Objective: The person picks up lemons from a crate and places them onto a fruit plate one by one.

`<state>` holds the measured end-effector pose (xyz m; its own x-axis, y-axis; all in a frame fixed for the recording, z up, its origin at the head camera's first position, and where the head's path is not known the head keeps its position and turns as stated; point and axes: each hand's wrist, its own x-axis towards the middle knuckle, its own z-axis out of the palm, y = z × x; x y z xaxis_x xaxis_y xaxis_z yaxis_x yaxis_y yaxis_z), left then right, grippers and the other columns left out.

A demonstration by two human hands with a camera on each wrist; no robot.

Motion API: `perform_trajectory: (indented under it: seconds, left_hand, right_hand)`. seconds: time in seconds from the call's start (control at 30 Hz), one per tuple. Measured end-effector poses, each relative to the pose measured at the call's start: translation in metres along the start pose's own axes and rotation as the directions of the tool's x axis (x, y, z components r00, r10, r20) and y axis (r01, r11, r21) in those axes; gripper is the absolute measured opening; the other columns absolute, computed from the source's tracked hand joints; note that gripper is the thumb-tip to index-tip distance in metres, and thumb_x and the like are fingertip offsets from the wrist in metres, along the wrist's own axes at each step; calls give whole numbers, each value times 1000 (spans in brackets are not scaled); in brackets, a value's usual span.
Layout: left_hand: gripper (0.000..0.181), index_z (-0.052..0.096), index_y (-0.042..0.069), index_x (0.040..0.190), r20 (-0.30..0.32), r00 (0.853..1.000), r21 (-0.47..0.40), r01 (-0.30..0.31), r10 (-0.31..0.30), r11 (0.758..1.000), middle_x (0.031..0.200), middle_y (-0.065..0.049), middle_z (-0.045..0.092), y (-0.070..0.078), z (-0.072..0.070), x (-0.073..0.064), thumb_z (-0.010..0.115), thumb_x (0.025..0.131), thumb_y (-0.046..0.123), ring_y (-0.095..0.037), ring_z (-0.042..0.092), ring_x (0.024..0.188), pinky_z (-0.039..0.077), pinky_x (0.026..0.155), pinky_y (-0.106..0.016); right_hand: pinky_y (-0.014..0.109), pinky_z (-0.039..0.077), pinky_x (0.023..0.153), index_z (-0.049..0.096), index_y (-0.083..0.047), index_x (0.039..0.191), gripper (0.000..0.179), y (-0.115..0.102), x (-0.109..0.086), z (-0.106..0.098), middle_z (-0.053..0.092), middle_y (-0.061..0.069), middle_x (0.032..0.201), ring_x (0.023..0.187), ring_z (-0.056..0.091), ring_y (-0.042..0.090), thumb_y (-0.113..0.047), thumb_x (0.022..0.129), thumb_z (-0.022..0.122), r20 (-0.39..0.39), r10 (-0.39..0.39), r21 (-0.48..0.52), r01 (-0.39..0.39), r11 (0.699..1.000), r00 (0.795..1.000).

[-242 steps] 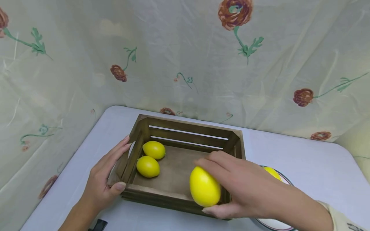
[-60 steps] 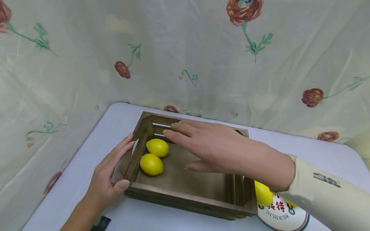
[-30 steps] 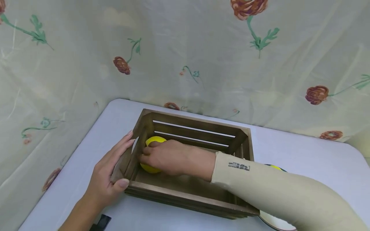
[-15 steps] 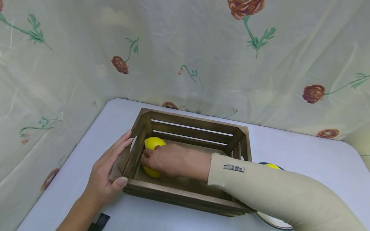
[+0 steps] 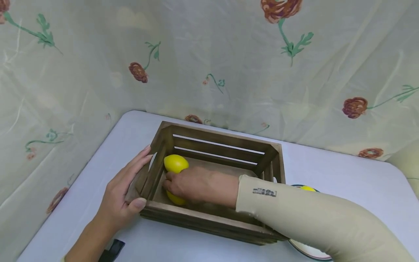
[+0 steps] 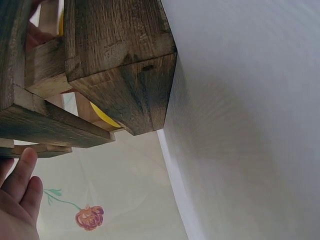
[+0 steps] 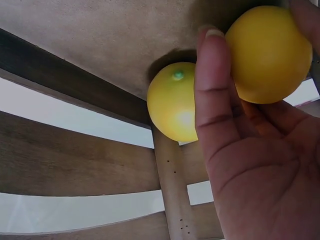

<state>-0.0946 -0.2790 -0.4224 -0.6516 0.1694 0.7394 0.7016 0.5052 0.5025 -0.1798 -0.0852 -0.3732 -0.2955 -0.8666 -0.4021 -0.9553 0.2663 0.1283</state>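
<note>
My left hand (image 5: 116, 198) holds the left end of a brown slatted wooden crate (image 5: 209, 218), with its thumb at the near corner. Inside the crate, my right hand (image 5: 199, 183) grips the nearer of two yellow lemons (image 5: 176, 199). The right wrist view shows that gripped lemon (image 7: 270, 55) between the fingers and thumb. Just beyond it sits the other lemon (image 5: 175, 163), close to the crate's left wall. In the right wrist view this other lemon (image 7: 172, 102) shows its green tip, partly covered by a finger.
Right of the crate, a dark-rimmed plate (image 5: 306, 251) carries at least one lemon (image 5: 307, 188), mostly hidden by the right sleeve. A black object (image 5: 112, 250) lies by my left forearm. Flowered cloth hangs behind the white table (image 5: 334, 163).
Earlier my right hand held a lemon above the crate's front right, then passed over it with straight fingers. It now grips the nearer lemon, which has shifted slightly towards me. The left hand stays put.
</note>
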Motion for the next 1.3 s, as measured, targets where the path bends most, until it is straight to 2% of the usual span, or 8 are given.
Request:
perform_trajectory:
  seconds: [0.2,0.37,0.53,0.63,1.0,1.3]
  left_hand:
    - [86,52,-6,148,-1,1000,1,4,-4,1000,157,-22,49,-1,0,0,46,103,67,-28,46,146,32,122,-30]
    - [85,53,-6,147,-8,1000,-2,-3,3,1000,156,-22,49,-1,1,0,46,103,67,-29,47,146,32,122,-30]
    - [85,53,-7,147,-7,1000,-2,-20,20,1000,155,-23,49,-2,1,0,46,104,66,-29,47,146,33,121,-31]
    - [84,52,-7,147,-6,1000,-1,-24,24,1000,156,-23,49,-3,1,0,46,104,65,-29,47,146,33,121,-31]
    - [85,54,-6,147,-6,1000,5,-10,10,1000,155,-22,50,-2,1,0,45,103,66,-29,48,145,33,121,-30]
    - [83,54,-5,147,-10,1000,9,-2,2,1000,155,-21,51,-1,0,0,46,103,66,-29,48,145,32,121,-30]
  right_hand:
    - [29,62,79,66,-17,134,51,0,0,-1,63,-2,118,88,65,14,-24,87,86,4,1,-28,-1,1000,1000]
    - [28,60,79,66,-14,131,52,3,-1,-4,64,-2,113,85,64,13,-28,86,86,7,0,29,-1,1000,1000]
    - [28,58,88,62,-13,135,62,7,-3,-12,63,0,117,88,61,12,-42,85,86,4,13,100,-14,995,1000]
    - [29,57,93,61,-13,138,68,9,-4,-16,63,1,123,91,61,12,-49,86,84,3,18,103,-18,995,1000]
    - [26,57,90,62,-13,137,68,10,-7,-17,64,1,121,90,61,12,-50,84,85,-3,10,101,-9,995,1000]
    - [23,56,81,63,-13,136,66,10,-10,-25,63,-1,115,85,59,12,-51,85,83,-27,21,154,-16,988,999]
